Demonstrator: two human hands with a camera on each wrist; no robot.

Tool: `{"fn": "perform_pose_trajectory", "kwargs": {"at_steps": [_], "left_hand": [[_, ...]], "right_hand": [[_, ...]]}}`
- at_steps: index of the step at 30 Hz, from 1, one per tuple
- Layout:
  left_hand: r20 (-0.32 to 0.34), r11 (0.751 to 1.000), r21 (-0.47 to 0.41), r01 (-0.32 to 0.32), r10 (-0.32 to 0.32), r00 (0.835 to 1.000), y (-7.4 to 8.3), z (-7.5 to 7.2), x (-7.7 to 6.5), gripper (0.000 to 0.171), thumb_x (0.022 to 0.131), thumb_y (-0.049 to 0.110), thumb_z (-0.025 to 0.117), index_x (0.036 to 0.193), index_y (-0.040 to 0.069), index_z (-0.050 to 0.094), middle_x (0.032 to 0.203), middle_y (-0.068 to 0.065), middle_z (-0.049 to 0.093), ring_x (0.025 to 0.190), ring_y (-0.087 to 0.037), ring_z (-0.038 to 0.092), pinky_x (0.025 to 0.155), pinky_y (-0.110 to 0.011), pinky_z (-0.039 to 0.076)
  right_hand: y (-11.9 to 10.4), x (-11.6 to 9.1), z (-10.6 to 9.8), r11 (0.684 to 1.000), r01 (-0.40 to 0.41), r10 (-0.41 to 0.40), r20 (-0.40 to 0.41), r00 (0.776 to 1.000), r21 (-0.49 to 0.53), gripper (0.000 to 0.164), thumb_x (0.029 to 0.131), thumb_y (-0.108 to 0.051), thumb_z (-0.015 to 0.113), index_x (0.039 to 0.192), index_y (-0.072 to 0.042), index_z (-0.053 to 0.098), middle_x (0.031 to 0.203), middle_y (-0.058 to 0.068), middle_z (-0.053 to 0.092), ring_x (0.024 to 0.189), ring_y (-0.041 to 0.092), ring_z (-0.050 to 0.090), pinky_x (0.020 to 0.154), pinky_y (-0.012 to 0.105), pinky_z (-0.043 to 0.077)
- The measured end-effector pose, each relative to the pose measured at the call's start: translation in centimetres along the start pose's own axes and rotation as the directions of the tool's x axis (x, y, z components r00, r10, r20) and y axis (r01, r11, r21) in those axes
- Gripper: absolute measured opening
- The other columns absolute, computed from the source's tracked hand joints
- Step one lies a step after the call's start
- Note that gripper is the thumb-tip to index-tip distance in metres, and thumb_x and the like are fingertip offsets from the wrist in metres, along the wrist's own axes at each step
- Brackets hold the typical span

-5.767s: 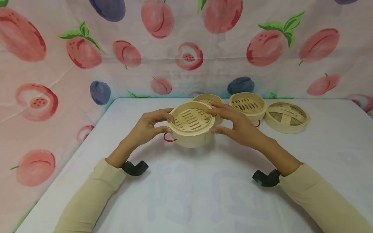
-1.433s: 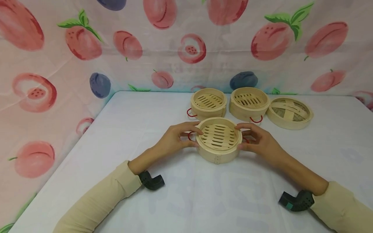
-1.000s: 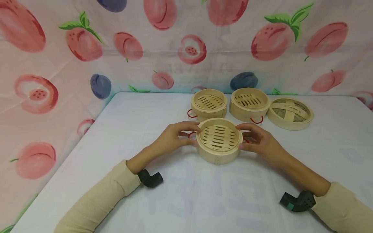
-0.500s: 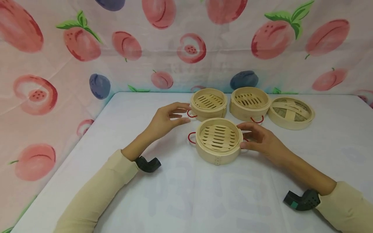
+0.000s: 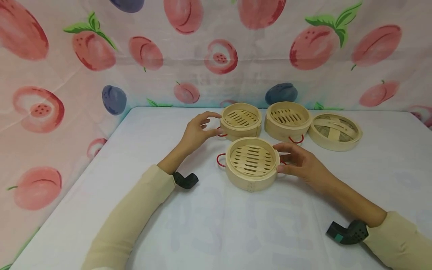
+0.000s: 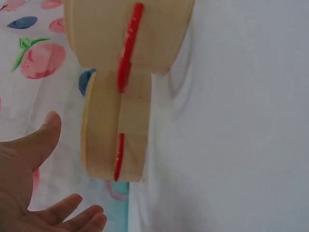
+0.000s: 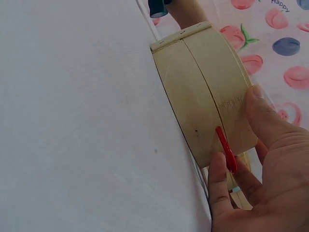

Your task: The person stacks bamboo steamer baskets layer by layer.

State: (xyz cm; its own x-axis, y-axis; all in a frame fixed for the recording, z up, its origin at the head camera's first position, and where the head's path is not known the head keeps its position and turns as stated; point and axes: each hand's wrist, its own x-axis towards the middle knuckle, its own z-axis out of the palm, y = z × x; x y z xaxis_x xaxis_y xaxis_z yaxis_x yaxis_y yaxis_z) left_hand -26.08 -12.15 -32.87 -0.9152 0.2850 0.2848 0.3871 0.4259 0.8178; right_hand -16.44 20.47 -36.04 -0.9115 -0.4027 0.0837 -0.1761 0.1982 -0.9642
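Note:
A round bamboo steamer basket [image 5: 241, 180] with a slatted floor sits on the white table, a red loop handle [image 5: 221, 160] showing on its left. My right hand [image 5: 302, 163] pinches its right side, thumb and fingers around the wall; in the right wrist view, fingertips lie around the red handle [image 7: 225, 147]. Behind and to the left stands a second steamer basket [image 5: 237, 132]. My left hand [image 5: 199, 131] is beside that one, thumb and fingers spread apart with the fingertips close to its wall. In the left wrist view the fingers look relaxed and hold nothing.
A third steamer basket [image 5: 280, 131] stands at the back, right of the second. To its right lies a woven bamboo lid [image 5: 332, 143]. The fruit-print cloth [image 5: 189, 63] hangs behind the table [image 5: 202, 225] and along its left side.
Earlier both hands held the front basket above the table; it now sits on the table. My left hand has let go of it and moved back to the second basket. My right hand stays.

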Motion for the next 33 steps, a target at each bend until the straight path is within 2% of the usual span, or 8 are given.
{"fn": "perform_pose_trajectory", "kwargs": {"at_steps": [5,10,19,25,33], "left_hand": [[-0.01,1.0,-0.004,0.004,-0.004,1.0,-1.0,0.8,0.4,0.042,0.082,0.018,0.077,0.121,0.017,0.063,0.134,0.0,0.053,0.125,-0.032,0.047,0.104,-0.042,0.036],[0.004,1.0,-0.006,0.024,-0.024,1.0,-1.1,1.6,0.7,0.045,0.081,0.019,0.078,0.124,0.018,0.062,0.137,-0.001,0.05,0.125,-0.03,0.047,0.104,-0.039,0.036],[0.003,0.991,-0.113,0.067,-0.067,0.998,-1.5,2.5,0.9,0.048,0.082,0.017,0.078,0.127,0.017,0.061,0.144,-0.003,0.044,0.128,-0.032,0.044,0.106,-0.036,0.035],[-0.001,0.993,-0.113,0.045,-0.046,0.999,-1.9,2.9,0.9,0.047,0.083,0.017,0.077,0.128,0.018,0.062,0.145,-0.005,0.043,0.129,-0.031,0.044,0.107,-0.036,0.034],[0.007,0.996,-0.087,0.003,-0.002,1.0,-1.8,3.2,1.0,0.046,0.084,0.016,0.075,0.129,0.016,0.061,0.143,-0.005,0.045,0.133,-0.021,0.039,0.108,-0.033,0.032]], "right_hand": [[0.2,0.0,0.1,1.0,0.0,0.0,0.0,1.0,0.004,0.055,0.089,-0.006,0.068,0.138,-0.007,0.044,0.134,0.01,0.048,0.116,0.02,0.053,0.085,0.031,0.052],[0.3,0.0,0.2,1.0,0.005,-0.005,0.005,1.0,0.013,0.055,0.089,-0.006,0.068,0.138,-0.006,0.043,0.134,0.011,0.047,0.116,0.019,0.053,0.084,0.031,0.052],[0.3,-0.2,0.1,1.0,0.014,-0.014,0.006,1.0,0.02,0.055,0.089,-0.005,0.068,0.138,-0.006,0.043,0.135,0.011,0.047,0.116,0.02,0.053,0.083,0.031,0.052],[0.1,-0.2,0.1,1.0,0.019,-0.019,0.012,1.0,0.021,0.055,0.089,-0.004,0.067,0.138,-0.005,0.043,0.134,0.011,0.047,0.117,0.02,0.053,0.084,0.031,0.052],[0.0,0.0,0.0,1.0,0.013,-0.013,0.014,1.0,0.013,0.055,0.089,-0.005,0.067,0.138,-0.006,0.043,0.134,0.011,0.048,0.117,0.02,0.052,0.084,0.031,0.052]]}}
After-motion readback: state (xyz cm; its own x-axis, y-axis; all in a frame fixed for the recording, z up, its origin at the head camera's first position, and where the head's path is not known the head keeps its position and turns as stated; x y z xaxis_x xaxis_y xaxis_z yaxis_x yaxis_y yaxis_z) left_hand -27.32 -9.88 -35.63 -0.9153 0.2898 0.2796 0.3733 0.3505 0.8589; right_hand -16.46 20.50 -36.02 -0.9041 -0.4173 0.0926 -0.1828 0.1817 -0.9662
